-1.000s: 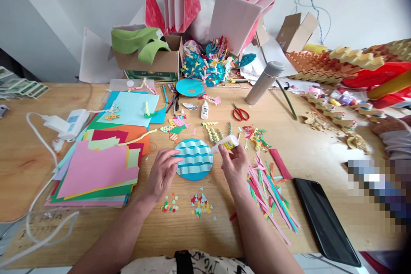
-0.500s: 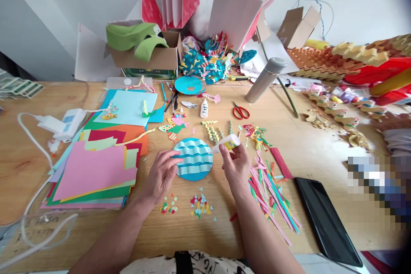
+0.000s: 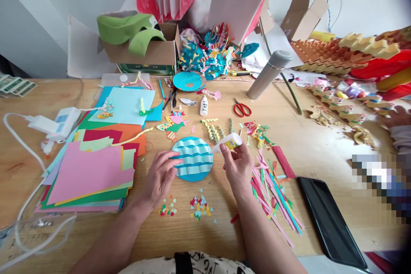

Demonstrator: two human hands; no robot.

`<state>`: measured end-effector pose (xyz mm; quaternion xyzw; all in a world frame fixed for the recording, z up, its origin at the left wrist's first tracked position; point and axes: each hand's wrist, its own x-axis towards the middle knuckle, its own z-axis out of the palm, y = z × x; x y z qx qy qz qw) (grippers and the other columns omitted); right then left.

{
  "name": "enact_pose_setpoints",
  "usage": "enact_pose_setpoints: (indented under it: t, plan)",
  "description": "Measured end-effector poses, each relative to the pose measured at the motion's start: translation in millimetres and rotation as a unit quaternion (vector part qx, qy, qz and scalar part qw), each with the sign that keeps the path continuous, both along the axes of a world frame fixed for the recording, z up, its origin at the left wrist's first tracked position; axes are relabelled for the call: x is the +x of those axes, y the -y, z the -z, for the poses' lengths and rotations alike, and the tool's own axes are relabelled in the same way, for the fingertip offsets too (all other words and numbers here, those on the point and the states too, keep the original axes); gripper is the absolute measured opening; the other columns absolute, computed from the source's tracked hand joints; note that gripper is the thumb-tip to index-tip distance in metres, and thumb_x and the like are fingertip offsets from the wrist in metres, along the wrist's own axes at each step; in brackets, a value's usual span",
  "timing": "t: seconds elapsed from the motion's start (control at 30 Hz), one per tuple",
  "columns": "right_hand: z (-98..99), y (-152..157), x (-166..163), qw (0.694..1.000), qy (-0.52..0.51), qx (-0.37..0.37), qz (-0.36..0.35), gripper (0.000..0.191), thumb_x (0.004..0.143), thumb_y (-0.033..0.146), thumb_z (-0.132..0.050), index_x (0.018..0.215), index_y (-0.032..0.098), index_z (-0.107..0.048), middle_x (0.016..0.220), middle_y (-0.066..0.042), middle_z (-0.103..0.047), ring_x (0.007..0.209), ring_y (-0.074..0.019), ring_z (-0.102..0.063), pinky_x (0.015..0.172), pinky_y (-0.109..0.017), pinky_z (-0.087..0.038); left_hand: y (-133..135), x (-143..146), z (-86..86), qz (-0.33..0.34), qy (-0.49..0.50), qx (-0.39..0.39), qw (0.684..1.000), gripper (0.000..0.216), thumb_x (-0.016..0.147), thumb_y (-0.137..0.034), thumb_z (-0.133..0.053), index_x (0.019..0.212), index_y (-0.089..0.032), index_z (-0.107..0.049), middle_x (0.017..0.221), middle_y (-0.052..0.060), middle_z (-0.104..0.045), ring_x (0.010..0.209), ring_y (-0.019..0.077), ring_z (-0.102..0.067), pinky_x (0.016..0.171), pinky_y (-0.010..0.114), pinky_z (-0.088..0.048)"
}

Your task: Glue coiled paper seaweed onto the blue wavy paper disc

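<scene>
Little has changed during the last second: the view has shifted slightly, but each hand keeps almost the same place beside the blue disc [image 3: 193, 177]. This disc lies flat around the middle of the worktop [image 3: 186, 237], between its near and far edges, and it carries the same wavy pale strips [image 3: 191, 161] as before.

The left hand [image 3: 162, 174] is loosely spread, with its fingertips over the left rim of the disc; it does not grip, and whether it presses I cannot tell. The right hand [image 3: 238, 163] is closed around a white bottle [image 3: 231, 141], tilted so that its nozzle is at the right rim. If the nozzle touches the rim, I cannot say. The two hands are apart, with the disc between them.

For the work, I judge this as a short pause: no new piece has come onto the disc. Toward the near edge, the paper dots [image 3: 172, 212] and the small triangles [image 3: 205, 209] lie loose; toward the far edge, the fish cut-outs [image 3: 175, 127] and the twisted strips [image 3: 212, 133] are also off the disc.
</scene>
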<state>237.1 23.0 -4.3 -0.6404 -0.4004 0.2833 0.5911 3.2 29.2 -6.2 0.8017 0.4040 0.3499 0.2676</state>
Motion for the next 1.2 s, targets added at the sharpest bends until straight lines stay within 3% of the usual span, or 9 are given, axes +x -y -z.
enact_pose_setpoints:
  t: [0.63,0.9,1.2]
  plan:
    - [2.1,-1.1,-1.5,0.998,0.058,-0.028,-0.006,0.039,0.080,0.047,-0.065,0.104,0.018,-0.055,0.084,-0.001,-0.064,0.041,-0.0049,-0.040,0.035,-0.020,-0.026,0.0,0.3,-0.6,0.013,-0.001,-0.013,1.000,0.044,0.100,-0.043,-0.029,0.111,-0.020,-0.064,0.121,0.010,-0.058,0.117,0.0227,-0.046,0.101,0.044,-0.040]
    - [1.2,-0.3,-3.0,0.995,0.090,-0.044,-0.009,0.033,0.081,0.047,-0.063,0.096,0.018,-0.054,0.063,0.005,-0.056,0.040,-0.0056,-0.039,0.037,-0.020,-0.026,0.8,-0.3,-4.4,0.025,-0.015,-0.009,1.000,0.040,0.100,-0.039,-0.031,0.113,-0.021,-0.064,0.123,0.009,-0.057,0.119,0.0221,-0.045,0.102,0.043,-0.040]
    - [0.4,1.0,-3.7,0.993,0.102,-0.066,-0.010,0.038,0.081,0.047,-0.063,0.103,0.017,-0.057,0.050,0.009,-0.047,0.037,-0.0069,-0.037,0.038,-0.021,-0.026,1.6,-0.2,-2.8,0.027,-0.024,-0.012,0.999,0.041,0.099,-0.041,-0.032,0.116,-0.022,-0.063,0.125,0.010,-0.058,0.121,0.0242,-0.044,0.101,0.044,-0.042]
